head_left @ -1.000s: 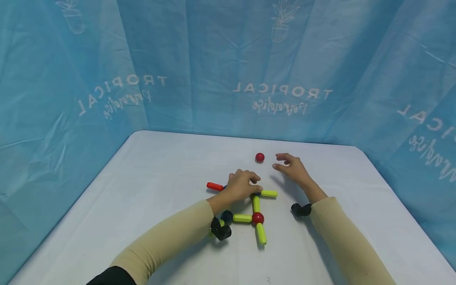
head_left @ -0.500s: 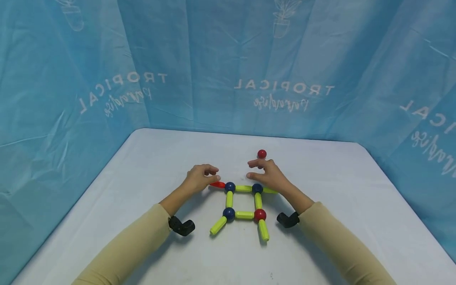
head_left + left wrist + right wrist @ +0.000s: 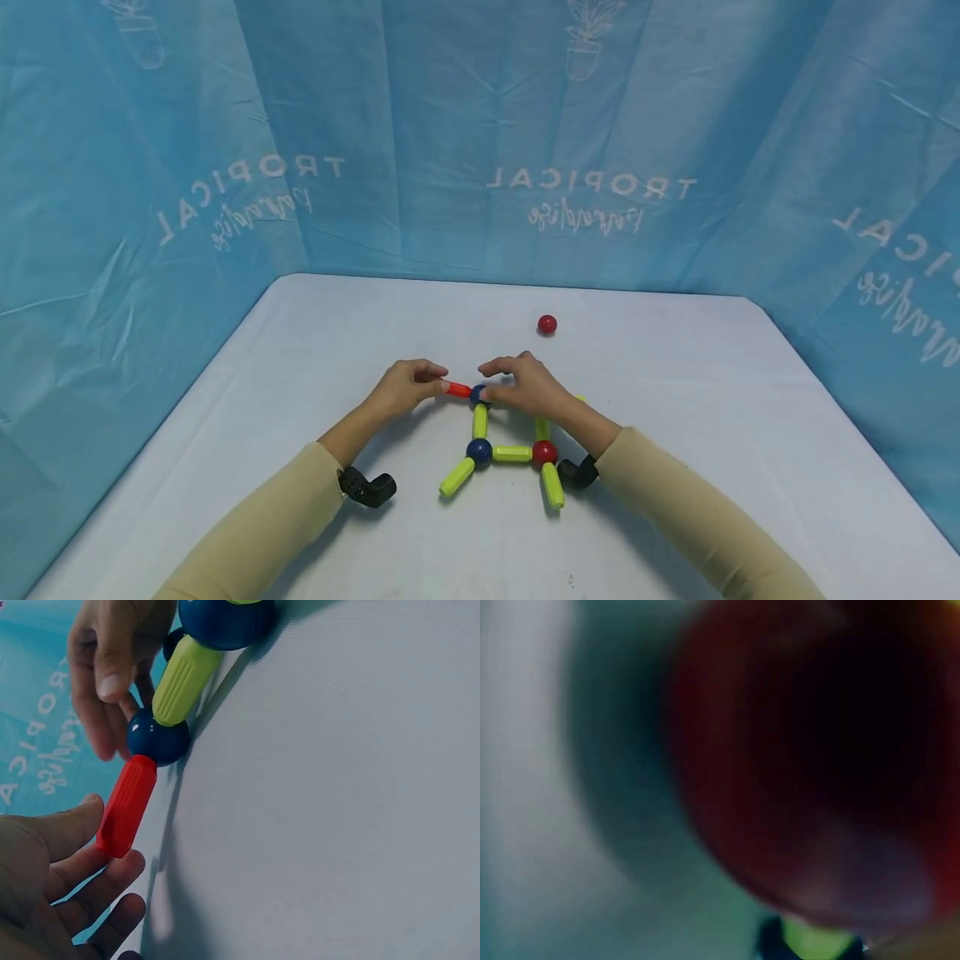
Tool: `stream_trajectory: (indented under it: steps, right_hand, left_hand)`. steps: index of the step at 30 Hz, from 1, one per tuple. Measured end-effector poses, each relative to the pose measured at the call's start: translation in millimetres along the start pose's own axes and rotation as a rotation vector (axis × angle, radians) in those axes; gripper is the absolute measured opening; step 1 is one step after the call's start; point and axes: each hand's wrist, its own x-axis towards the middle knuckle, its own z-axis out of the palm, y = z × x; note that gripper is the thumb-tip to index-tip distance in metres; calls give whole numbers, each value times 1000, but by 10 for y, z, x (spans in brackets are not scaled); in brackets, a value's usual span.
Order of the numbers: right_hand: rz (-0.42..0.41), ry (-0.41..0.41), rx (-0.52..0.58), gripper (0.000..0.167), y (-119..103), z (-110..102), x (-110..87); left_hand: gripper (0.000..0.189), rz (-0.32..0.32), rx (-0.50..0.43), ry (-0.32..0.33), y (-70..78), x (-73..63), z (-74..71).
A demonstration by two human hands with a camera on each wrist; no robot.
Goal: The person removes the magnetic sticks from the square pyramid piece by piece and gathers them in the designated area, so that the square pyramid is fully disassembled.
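A square of lime-green magnetic rods and balls lies on the table. My left hand point(image 3: 407, 389) pinches the free end of a red magnetic rod point(image 3: 129, 806) between thumb and fingers. The rod's other end meets a dark blue ball point(image 3: 157, 736) at the square's far left corner. My right hand point(image 3: 528, 387) reaches over the far side, its thumb overlapping that ball in the head view and its fingers loosely bent. It hides the far right corner. Nearer are another blue ball point(image 3: 479, 452) and a red ball point(image 3: 544, 453), joined by a green rod point(image 3: 512, 454).
A loose red ball point(image 3: 547, 325) lies farther back on the white table point(image 3: 360, 325). Two green rods, one at left point(image 3: 457, 477) and one at right point(image 3: 552, 485), stick out toward the near side. A blue printed curtain point(image 3: 450, 125) encloses the back and sides.
My left hand first left the square's far right corner for the red rod, then took hold of its end. My right hand came in leftward, from beside the loose ball to the far left corner.
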Motion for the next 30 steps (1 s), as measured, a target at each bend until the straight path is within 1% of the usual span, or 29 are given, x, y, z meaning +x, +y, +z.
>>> stream_trajectory:
  steps: [4,9,17,20,24,30]
  right_hand:
    - [1,-6,-28,43,1,45,-5]
    - [26,-18,-58,41,-12,76,-3]
    - [62,-26,-108,39,-33,112,2]
    - [66,-22,-108,38,-39,119,0]
    - [64,-14,-108,36,-32,125,-9]
    - [41,-20,-114,35,-18,129,-93]
  left_hand:
    - [31,7,-24,-11,-15,2,17]
    - [30,-6,-48,-27,-28,15,36]
    - [25,-11,-39,-13,-57,7,49]
    - [22,3,-32,-3,-66,-19,52]
    - [21,38,-16,8,-71,-54,68]
    - [20,84,17,10,-76,-119,153]
